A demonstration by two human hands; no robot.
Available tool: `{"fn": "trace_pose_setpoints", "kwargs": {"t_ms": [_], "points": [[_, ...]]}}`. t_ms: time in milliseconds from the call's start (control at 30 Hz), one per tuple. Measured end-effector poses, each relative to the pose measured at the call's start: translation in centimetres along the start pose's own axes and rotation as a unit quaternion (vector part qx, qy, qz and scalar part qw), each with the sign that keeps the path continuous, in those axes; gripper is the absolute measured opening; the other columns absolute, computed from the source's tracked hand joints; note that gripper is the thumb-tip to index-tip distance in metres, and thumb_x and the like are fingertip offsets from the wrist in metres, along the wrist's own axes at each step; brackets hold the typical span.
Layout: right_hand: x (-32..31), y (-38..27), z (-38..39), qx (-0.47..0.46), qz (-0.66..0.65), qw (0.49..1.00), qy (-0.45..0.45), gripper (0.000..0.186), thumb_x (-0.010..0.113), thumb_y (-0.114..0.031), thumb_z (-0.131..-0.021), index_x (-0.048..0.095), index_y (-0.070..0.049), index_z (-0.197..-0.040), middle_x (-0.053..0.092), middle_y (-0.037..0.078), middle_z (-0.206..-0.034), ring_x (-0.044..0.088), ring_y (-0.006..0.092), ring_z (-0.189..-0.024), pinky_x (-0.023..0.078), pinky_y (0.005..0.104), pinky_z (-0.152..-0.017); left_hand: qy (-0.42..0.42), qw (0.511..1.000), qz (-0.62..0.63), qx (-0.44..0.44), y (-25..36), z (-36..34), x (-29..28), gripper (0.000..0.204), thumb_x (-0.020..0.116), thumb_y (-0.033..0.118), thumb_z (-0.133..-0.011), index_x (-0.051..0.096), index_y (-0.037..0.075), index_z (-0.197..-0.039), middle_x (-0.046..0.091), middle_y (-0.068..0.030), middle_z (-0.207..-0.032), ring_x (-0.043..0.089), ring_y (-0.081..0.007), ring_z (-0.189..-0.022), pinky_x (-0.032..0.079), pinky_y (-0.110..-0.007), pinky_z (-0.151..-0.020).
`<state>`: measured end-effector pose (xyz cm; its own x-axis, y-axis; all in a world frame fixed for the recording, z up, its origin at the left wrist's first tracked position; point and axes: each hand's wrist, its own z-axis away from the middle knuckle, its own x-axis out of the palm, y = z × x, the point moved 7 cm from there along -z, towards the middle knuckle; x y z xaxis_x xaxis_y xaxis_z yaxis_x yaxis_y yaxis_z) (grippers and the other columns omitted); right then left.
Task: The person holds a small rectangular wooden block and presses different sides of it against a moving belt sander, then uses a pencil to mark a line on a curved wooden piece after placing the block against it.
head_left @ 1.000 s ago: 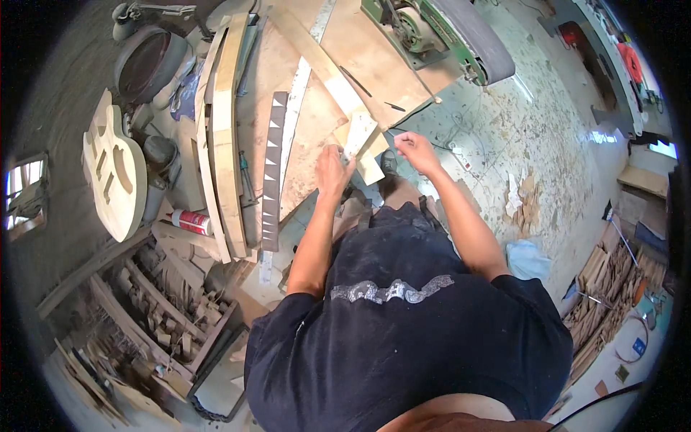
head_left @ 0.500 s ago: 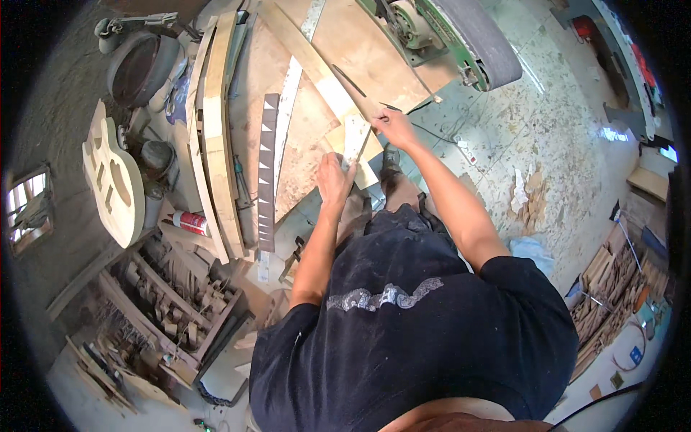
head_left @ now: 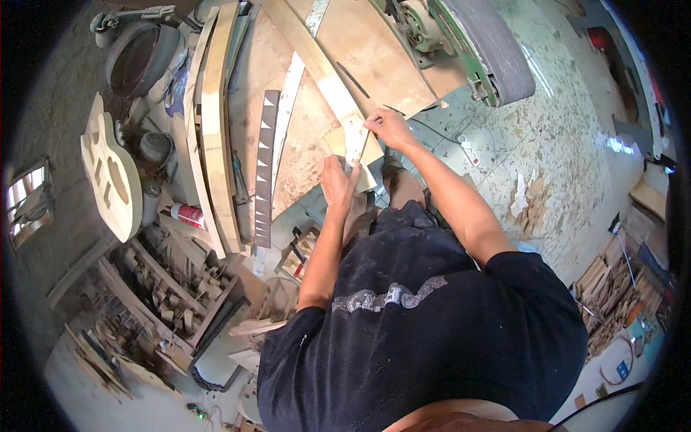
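The long wooden board [head_left: 309,54] slants across the tabletop [head_left: 291,169], and the white piece [head_left: 355,137] lies on the board's near end. Left of that end is the left hand [head_left: 337,186], its fingers straight and side by side against the white piece; whether they grasp it, I cannot tell. Right of the same end is the right hand [head_left: 389,129], fingers curled in and bunched at the white piece's edge; what they pinch, if anything, cannot be made out. A dark strip with white triangles [head_left: 265,169] lies left of the board, and a green belt sander [head_left: 464,52] stands well to the board's right
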<state>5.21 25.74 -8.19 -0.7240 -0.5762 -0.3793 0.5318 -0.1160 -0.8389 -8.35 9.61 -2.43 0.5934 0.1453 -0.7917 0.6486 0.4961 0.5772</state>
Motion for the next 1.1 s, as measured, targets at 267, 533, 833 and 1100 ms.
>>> {"fn": "trace_pose_setpoints", "kwargs": {"t_ms": [267, 533, 833, 1100], "points": [[0.1, 0.5, -0.2, 0.017, -0.021, 1.0, 0.004, 0.026, 0.074, -0.029, -0.083, 0.073, -0.003, -0.089, 0.075, 0.014, -0.085, 0.073, 0.0237, -0.079, 0.055, 0.0343, -0.074, 0.005, 1.0, 0.0, -0.027, -0.4, 0.0, 0.6, 0.042, 0.084, 0.029, -0.074, 0.062, 0.0, -0.093, 0.064, -0.0181, -0.091, 0.065, -0.0349, -0.082, 0.051, -0.045, -0.074], [-0.2, 0.2, -0.1, 0.024, -0.024, 0.999, 0.004, 0.026, 0.074, -0.028, -0.083, 0.073, -0.003, -0.091, 0.075, 0.013, -0.084, 0.072, 0.0227, -0.076, 0.055, 0.0341, -0.072, 0.017, 1.0, 0.011, -0.015, 0.0, -0.1, 0.5, 0.041, 0.083, 0.031, -0.076, 0.062, 0.0, -0.094, 0.065, -0.0181, -0.091, 0.065, -0.0348, -0.08, 0.052, -0.045, -0.073], [-0.3, -0.4, 0.1, 0.016, -0.015, 1.0, 0.006, 0.026, 0.075, -0.026, -0.083, 0.072, -0.002, -0.09, 0.074, 0.014, -0.082, 0.072, 0.0236, -0.075, 0.054, 0.035, -0.071, 0.017, 0.999, 0.014, -0.026, 0.3, 0.0, 0.2, 0.04, 0.082, 0.029, -0.076, 0.061, 0.0, -0.094, 0.063, -0.018, -0.091, 0.064, -0.0347, -0.083, 0.051, -0.045, -0.076], [-0.2, 0.3, -0.1, 0.026, 0.0, 0.999, 0.021, 0.025, 0.075, -0.028, -0.083, 0.073, -0.004, -0.089, 0.074, 0.013, -0.083, 0.072, 0.0256, -0.078, 0.054, 0.0362, -0.073, 0.004, 1.0, 0.012, -0.021, 0.5, 0.2, 0.2, 0.039, 0.082, 0.023, -0.075, 0.058, 0.001, -0.098, 0.062, -0.0182, -0.097, 0.063, -0.0371, -0.09, 0.051, -0.045, -0.078]]}}
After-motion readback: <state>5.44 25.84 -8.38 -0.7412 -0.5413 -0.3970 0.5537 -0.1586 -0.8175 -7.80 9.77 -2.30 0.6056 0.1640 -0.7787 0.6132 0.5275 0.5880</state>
